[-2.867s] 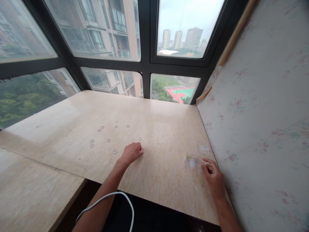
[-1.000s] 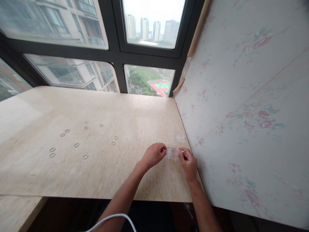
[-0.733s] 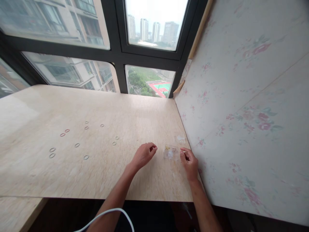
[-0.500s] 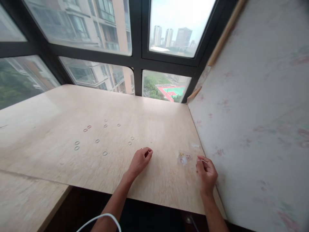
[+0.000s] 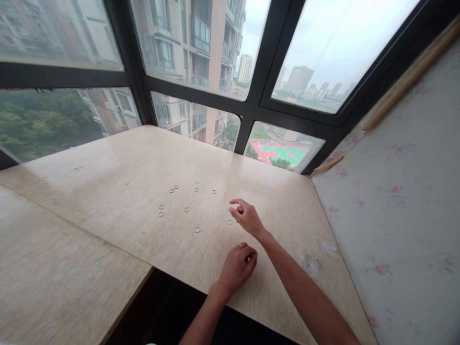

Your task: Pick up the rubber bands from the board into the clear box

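Several thin rings lie scattered on the tabletop: a red pair [image 5: 174, 189], a dark pair [image 5: 161, 211], a dark ring [image 5: 197, 230] nearer me and a single ring [image 5: 230, 222] close to my right hand. My right hand [image 5: 247, 218] reaches over the table just above that ring, index finger and thumb apart, nothing visible between them. My left hand [image 5: 237, 267] rests near the table's front edge, its fingers curled together; whatever they may hold is hidden. A small clear plastic bag [image 5: 312, 263] with little coloured rings lies to the right of my right forearm.
The marbled tabletop [image 5: 118, 206] runs back to dark-framed windows. A papered wall [image 5: 398, 230] bounds the right side. At the front, a corner [image 5: 153, 267] of the table surface juts out on the left. A small dark mark [image 5: 79, 168] shows at the far left.
My right hand has moved from beside the plastic bag leftward and forward to the rings, its fingers now apart. My left hand stays curled near the front. The view has turned left.
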`<action>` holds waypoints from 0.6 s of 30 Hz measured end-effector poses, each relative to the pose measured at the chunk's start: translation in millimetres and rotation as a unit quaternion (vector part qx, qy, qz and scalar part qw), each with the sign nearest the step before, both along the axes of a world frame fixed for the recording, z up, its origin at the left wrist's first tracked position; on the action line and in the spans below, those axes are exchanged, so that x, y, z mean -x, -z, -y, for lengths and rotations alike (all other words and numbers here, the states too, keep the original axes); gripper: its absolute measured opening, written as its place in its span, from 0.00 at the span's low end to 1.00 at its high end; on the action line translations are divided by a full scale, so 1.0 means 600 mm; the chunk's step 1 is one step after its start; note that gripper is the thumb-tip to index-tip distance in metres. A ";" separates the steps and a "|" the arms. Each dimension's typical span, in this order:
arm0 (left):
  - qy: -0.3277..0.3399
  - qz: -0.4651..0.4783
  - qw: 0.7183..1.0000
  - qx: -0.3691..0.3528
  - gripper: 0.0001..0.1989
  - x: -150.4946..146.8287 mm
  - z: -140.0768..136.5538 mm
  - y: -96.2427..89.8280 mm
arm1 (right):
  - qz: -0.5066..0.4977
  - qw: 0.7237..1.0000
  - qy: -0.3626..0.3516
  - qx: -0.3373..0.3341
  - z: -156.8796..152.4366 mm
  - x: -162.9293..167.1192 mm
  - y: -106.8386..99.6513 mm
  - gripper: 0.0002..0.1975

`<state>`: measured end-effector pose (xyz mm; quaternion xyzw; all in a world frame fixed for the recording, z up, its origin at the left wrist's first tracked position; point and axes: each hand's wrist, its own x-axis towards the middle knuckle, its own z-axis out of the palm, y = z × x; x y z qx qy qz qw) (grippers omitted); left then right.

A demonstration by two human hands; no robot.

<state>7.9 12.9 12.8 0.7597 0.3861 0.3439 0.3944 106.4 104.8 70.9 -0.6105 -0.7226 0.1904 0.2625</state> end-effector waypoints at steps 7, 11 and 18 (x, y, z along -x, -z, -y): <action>-0.011 0.042 0.999 0.015 0.10 0.005 -0.005 0.008 | 0.237 0.970 -0.027 0.056 -0.170 0.079 0.022 0.16; -0.002 0.043 0.999 0.018 0.10 0.008 -0.005 0.007 | 0.329 0.939 -0.053 0.080 -0.204 0.098 0.034 0.13; -0.002 0.044 0.999 0.030 0.09 0.010 -0.007 0.006 | 0.430 0.893 -0.114 0.069 -0.197 0.090 0.027 0.13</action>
